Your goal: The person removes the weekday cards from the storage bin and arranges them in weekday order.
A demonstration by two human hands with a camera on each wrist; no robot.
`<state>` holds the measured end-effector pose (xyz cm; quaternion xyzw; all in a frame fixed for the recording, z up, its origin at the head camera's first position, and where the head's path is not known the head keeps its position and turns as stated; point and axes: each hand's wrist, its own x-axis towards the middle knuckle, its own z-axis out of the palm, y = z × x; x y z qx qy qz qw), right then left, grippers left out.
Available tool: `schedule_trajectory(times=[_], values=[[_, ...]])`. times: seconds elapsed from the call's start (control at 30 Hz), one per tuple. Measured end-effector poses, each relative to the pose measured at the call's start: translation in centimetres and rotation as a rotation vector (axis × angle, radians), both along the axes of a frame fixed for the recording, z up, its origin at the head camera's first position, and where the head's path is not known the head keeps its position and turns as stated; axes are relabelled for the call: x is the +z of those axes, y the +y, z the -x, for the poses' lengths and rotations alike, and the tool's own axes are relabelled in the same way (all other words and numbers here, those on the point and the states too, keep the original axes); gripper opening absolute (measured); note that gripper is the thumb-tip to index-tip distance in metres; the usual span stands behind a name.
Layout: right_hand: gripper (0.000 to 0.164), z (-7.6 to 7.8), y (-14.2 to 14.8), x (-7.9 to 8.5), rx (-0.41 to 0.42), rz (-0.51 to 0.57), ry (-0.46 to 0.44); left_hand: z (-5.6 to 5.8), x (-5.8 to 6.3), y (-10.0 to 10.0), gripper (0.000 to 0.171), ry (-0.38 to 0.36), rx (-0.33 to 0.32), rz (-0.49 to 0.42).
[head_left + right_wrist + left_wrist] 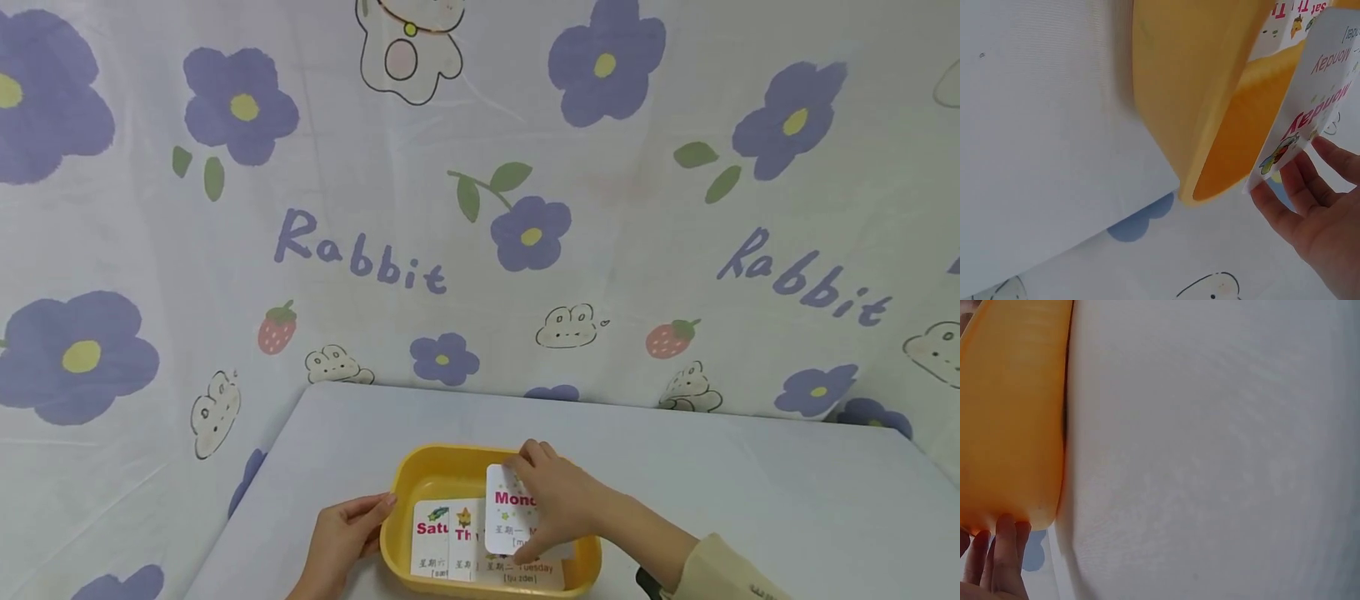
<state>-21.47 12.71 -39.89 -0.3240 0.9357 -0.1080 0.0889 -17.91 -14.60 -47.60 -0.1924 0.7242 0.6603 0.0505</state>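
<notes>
A yellow plastic bin (427,454) stands on the white table. My left hand (341,537) holds its left end, with the fingers (1007,550) against the outer wall. Over the bin's right part my right hand (562,500) grips a white flash card (504,521) printed "Monday" between thumb and fingers. In the right wrist view this Monday card (1329,78) is tilted and raised beside the rim. Overlapping cards lie inside the bin: a Saturday card (429,546), one starting "Th" (462,550), and a Tuesday card (536,575) partly hidden beneath the Monday card and hand.
The white table (750,483) extends to both sides and behind the bin. A cloth backdrop (600,167) with purple flowers, rabbits and strawberries hangs close behind its back edge. A dark band (648,583) shows at the right wrist, by a beige sleeve (727,575).
</notes>
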Motion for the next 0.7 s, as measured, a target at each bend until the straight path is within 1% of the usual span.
schedule_trajectory(times=[0.13,0.33,0.57,0.7], values=[[0.096,-0.1,0.4,0.1,-0.012,-0.005,-0.008,0.0,-0.1,0.0,0.056,-0.005,0.005,-0.025],[0.097,-0.2,1.5,0.5,-0.051,-0.003,-0.02,0.0,-0.2,0.0,0.06,-0.021,0.007,-0.054],[0.095,-0.7,3.6,1.3,-0.082,0.022,0.008,-0.2,-0.1,0.0,0.065,-0.026,0.02,-0.056],[0.096,-0.9,5.0,1.5,-0.125,0.03,0.002,-0.2,0.0,0.1,0.065,-0.02,0.016,-0.055]])
